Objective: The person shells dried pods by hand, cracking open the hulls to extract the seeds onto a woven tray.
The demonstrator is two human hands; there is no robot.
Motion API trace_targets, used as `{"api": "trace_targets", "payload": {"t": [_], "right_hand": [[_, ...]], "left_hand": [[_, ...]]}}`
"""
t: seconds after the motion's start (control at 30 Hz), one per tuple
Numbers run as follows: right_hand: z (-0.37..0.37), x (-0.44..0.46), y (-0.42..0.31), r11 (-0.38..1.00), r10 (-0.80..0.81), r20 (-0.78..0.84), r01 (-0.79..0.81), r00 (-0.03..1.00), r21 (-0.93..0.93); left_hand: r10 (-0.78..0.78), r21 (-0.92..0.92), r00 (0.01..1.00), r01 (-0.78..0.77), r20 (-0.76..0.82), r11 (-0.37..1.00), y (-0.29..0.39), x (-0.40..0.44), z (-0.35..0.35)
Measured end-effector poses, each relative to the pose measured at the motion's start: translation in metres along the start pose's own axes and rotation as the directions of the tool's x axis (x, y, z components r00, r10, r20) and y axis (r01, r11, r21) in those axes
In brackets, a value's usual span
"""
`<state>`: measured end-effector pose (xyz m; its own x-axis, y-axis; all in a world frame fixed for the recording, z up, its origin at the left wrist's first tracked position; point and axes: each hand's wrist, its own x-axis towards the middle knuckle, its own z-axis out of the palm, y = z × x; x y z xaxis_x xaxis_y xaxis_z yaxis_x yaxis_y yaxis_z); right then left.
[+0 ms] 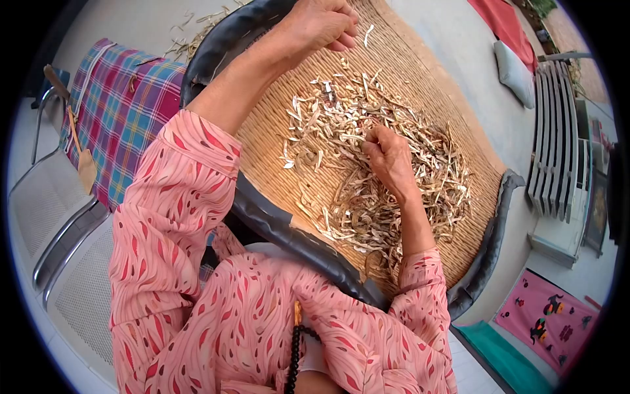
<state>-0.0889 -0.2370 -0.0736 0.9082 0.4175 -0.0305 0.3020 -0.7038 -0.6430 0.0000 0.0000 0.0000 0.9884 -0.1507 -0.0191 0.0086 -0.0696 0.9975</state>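
A woven winnowing tray (275,171) with a black rim lies across my lap. Dried pods and husks (433,187) are heaped on its middle and near side. My left hand (325,27) is over the tray's far edge with its fingers curled closed; what they hold, if anything, is hidden. A pale husk piece (368,35) shows just right of those fingers. Over the heap, my right hand (392,157) has thumb and fingers pinched together. The pods lie under and around it, and I cannot see what is between the fingertips.
Metal chairs (82,289) stand at the left, one draped with a plaid cloth (128,111). Loose stalks (197,36) lie on the floor beyond the tray. At the right are a cushion (514,73), grey slatted things (552,141) and a pink patterned cloth (545,318).
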Motion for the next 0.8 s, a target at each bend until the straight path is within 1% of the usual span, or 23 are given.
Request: {"api": "trace_targets", "payload": {"t": [0.03, 0.07, 0.1, 0.17, 0.23, 0.27, 0.3, 0.37, 0.4, 0.47, 0.53, 0.63, 0.73, 0.8], "right_hand": [[-0.004, 0.002, -0.001, 0.979, 0.075, 0.016, -0.076, 0.997, 0.187], [-0.007, 0.004, 0.000, 0.923, 0.120, 0.053, -0.132, 0.991, 0.361], [-0.019, -0.011, -0.003, 0.788, 0.277, 0.121, -0.297, 0.953, 0.539], [-0.019, 0.002, -0.011, 0.635, 0.305, 0.094, -0.276, 0.948, 0.722], [-0.018, 0.010, -0.017, 0.548, 0.352, 0.040, -0.240, 0.935, 0.801], [-0.018, 0.012, -0.018, 0.504, 0.381, 0.021, -0.226, 0.924, 0.834], [-0.017, 0.013, -0.020, 0.502, 0.375, 0.003, -0.206, 0.927, 0.840], [-0.017, 0.012, -0.021, 0.504, 0.370, -0.028, -0.175, 0.929, 0.846], [-0.018, 0.011, -0.023, 0.542, 0.345, -0.047, -0.158, 0.938, 0.825], [-0.017, 0.010, -0.027, 0.564, 0.329, -0.071, -0.135, 0.942, 0.815], [-0.016, 0.011, -0.031, 0.589, 0.314, -0.095, -0.115, 0.945, 0.800], [-0.017, 0.011, -0.030, 0.580, 0.321, -0.086, -0.124, 0.943, 0.805], [-0.017, 0.012, -0.023, 0.473, 0.312, -0.040, -0.118, 0.949, 0.873], [-0.017, 0.012, -0.023, 0.428, 0.340, -0.029, -0.128, 0.940, 0.895]], "left_hand": [[0.003, 0.053, 0.999, -0.005, 0.042, 0.999, -0.001, -0.003, 0.000], [0.005, 0.105, 0.996, -0.014, 0.084, 0.994, -0.003, -0.005, 0.003], [-0.085, 0.098, 0.988, 0.072, 0.130, 0.993, -0.004, -0.012, 0.020], [-0.164, 0.253, 0.947, 0.093, 0.277, 0.963, -0.013, -0.006, 0.020], [-0.279, 0.363, 0.890, 0.142, 0.360, 0.921, -0.012, -0.010, 0.029], [-0.277, 0.384, 0.861, 0.105, 0.426, 0.917, -0.015, -0.012, 0.033], [-0.278, 0.365, 0.857, 0.115, 0.435, 0.924, -0.017, -0.017, 0.037], [-0.263, 0.231, 0.860, 0.175, 0.437, 0.957, -0.022, -0.023, 0.047], [-0.251, 0.192, 0.868, 0.184, 0.428, 0.964, -0.024, -0.023, 0.051], [-0.234, 0.114, 0.882, 0.205, 0.410, 0.972, -0.027, -0.024, 0.054], [-0.185, 0.106, 0.894, 0.155, 0.409, 0.982, -0.031, -0.022, 0.055], [-0.132, 0.090, 0.896, 0.103, 0.424, 0.991, -0.032, -0.022, 0.056], [-0.110, 0.094, 0.892, 0.076, 0.439, 0.993, -0.030, -0.022, 0.057], [-0.107, 0.101, 0.885, 0.069, 0.453, 0.992, -0.030, -0.021, 0.057]]}}
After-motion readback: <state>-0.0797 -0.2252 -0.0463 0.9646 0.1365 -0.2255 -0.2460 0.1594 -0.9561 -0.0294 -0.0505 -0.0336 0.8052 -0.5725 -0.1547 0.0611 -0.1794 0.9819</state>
